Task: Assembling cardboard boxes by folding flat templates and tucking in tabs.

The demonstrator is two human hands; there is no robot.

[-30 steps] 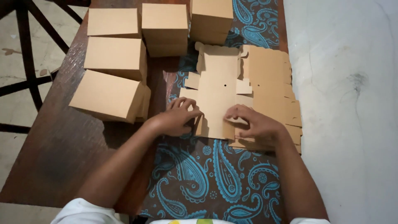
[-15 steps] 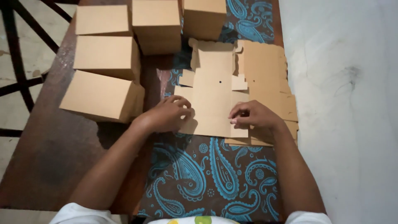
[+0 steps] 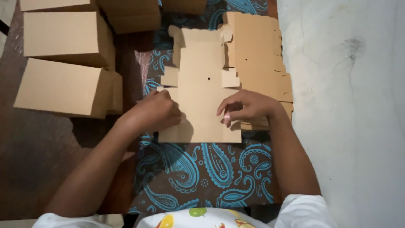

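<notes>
Head view: a flat die-cut cardboard blank [image 3: 201, 90] is seen lying on a brown and blue paisley cloth [image 3: 202, 169], its scalloped top flap pointing away from the person and a small round hole near its middle. The left hand [image 3: 154, 112] is pressed on the blank's left edge with fingers curled over a side tab; the grip is narrow, though it cannot be told whether the tab is pinched or only held down. The right hand [image 3: 249, 107] is laid on the blank's right edge, fingertips bent inward against the card, nothing enclosed. Just beside and partly under the blank on the right, a stack of further blanks [image 3: 261, 63] is fanned out unevenly. Well apart on the left, several assembled boxes [image 3: 63, 86] stand on the dark wooden tabletop [image 3: 38, 169].

Judged from this, a crease could be bent off its score line if pressure from the two hands is uneven, and a tab could tear. The loose stack could be dragged askew by the right wrist, since it is touched by that arm
</notes>
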